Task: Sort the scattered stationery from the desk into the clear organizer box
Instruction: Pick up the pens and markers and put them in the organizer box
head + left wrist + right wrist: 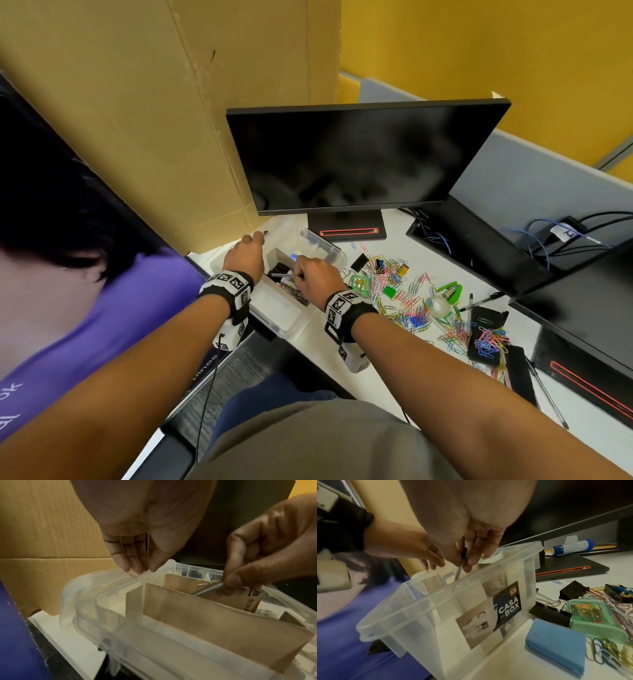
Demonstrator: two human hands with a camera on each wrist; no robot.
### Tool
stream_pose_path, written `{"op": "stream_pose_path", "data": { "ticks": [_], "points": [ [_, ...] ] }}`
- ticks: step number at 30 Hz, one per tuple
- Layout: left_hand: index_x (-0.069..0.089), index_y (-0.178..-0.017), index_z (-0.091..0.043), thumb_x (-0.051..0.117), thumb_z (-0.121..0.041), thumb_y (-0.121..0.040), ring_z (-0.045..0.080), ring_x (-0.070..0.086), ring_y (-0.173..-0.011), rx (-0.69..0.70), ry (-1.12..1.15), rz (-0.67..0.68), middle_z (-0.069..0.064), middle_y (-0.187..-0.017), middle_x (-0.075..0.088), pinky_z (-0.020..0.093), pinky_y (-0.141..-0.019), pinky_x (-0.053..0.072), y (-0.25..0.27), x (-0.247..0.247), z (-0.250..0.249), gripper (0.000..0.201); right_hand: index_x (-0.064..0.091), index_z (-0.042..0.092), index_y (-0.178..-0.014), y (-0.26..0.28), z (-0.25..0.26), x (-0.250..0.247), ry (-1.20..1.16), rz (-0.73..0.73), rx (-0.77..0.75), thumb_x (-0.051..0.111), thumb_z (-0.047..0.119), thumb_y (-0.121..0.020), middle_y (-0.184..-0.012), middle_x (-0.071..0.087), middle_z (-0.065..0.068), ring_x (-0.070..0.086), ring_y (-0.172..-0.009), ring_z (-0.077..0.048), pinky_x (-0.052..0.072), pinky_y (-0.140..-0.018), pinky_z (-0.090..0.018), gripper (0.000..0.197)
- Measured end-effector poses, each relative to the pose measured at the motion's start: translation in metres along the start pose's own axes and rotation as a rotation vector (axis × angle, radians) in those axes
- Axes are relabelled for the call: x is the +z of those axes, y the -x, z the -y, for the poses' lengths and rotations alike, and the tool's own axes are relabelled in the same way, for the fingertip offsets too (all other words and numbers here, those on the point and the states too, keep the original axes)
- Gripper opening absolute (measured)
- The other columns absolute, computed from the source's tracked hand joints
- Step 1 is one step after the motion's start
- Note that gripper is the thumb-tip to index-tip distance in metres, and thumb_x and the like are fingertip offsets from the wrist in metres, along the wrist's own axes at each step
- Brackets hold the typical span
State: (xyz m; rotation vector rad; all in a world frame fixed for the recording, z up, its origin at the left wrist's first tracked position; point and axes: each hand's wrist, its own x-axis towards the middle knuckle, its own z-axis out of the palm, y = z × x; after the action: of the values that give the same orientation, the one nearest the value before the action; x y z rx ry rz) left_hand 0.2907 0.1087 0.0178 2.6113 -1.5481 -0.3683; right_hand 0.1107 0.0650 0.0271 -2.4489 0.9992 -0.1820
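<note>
The clear organizer box [322, 245] stands at the desk's left end, with brown card dividers [205, 615] inside and markers [284, 277] lying in it. My right hand [311, 274] is above the box and pinches a slim grey pen [459, 569], tip pointing down inside the rim [436, 601]. My left hand [245, 253] is at the far left corner, its straight fingertips [135, 569] touching the box rim [106, 615]. To the right of the box lie coloured paper clips [411, 301], black binder clips [551, 615], a green case [594, 622], a blue block [556, 645], a green stapler [450, 291] and a tape roll [438, 305].
A dark monitor [359, 161] stands just behind the box, with a glue stick [573, 547] on its base. A tall cardboard sheet [154, 120] walls the left side. A second monitor base [582, 342], black flat items [486, 335], loose pens [479, 301] and cables [548, 240] fill the right.
</note>
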Motion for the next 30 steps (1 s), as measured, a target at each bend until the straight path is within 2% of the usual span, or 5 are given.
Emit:
{"op": "stream_pose_path", "data": {
  "ticks": [3, 9, 16, 23, 30],
  "points": [
    [0.045, -0.123, -0.013, 0.052, 0.003, -0.085, 0.035, 0.06, -0.094, -0.004, 0.014, 0.001, 0.015, -0.113, 0.056, 0.042, -0.078, 0.052, -0.001, 0.0, 0.0, 0.042, 0.062, 0.01, -0.093, 0.001, -0.001, 0.006, 0.092, 0.007, -0.025, 0.056, 0.016, -0.094, -0.083, 0.066, -0.01, 0.062, -0.077, -0.026, 0.044, -0.066, -0.031, 0.009],
    [0.045, -0.123, -0.013, 0.051, 0.005, -0.085, 0.033, 0.06, -0.093, -0.015, 0.024, -0.001, 0.014, -0.113, 0.055, 0.043, -0.077, 0.052, 0.001, -0.002, -0.002, 0.042, 0.063, 0.013, -0.108, -0.002, -0.006, 0.016, 0.345, 0.133, -0.062, 0.052, 0.018, -0.093, -0.09, 0.07, -0.009, 0.062, -0.089, -0.027, 0.044, -0.09, -0.039, 0.019],
    [0.045, -0.125, -0.012, 0.052, 0.005, -0.084, 0.035, 0.059, -0.096, -0.017, 0.015, 0.0, 0.016, -0.114, 0.054, 0.044, -0.08, 0.051, 0.003, -0.003, -0.007, 0.045, 0.067, 0.017, -0.104, -0.004, -0.012, 0.019, 0.399, 0.192, -0.1, 0.05, 0.025, -0.094, -0.097, 0.07, -0.008, 0.062, -0.094, -0.027, 0.04, -0.092, -0.04, 0.021],
    [0.049, -0.122, -0.01, 0.056, -0.004, -0.086, 0.034, 0.057, -0.102, 0.057, -0.03, -0.023, 0.016, -0.118, 0.052, 0.043, -0.082, 0.05, 0.007, 0.003, -0.025, 0.037, 0.069, 0.016, -0.098, 0.0, -0.022, 0.004, 0.211, -0.031, -0.062, 0.046, 0.027, -0.095, -0.086, 0.07, -0.003, 0.061, -0.08, -0.022, 0.047, -0.087, -0.04, 0.026],
    [0.052, -0.12, -0.014, 0.055, -0.009, -0.087, 0.033, 0.057, -0.103, 0.133, 0.007, -0.011, 0.012, -0.116, 0.054, 0.044, -0.086, 0.05, 0.008, 0.003, -0.074, 0.034, 0.068, 0.017, -0.104, 0.017, -0.057, -0.023, 0.157, -0.139, 0.037, 0.05, 0.024, -0.091, -0.105, 0.069, -0.003, 0.062, -0.097, -0.023, 0.044, -0.088, -0.037, 0.023]
  ]
}}
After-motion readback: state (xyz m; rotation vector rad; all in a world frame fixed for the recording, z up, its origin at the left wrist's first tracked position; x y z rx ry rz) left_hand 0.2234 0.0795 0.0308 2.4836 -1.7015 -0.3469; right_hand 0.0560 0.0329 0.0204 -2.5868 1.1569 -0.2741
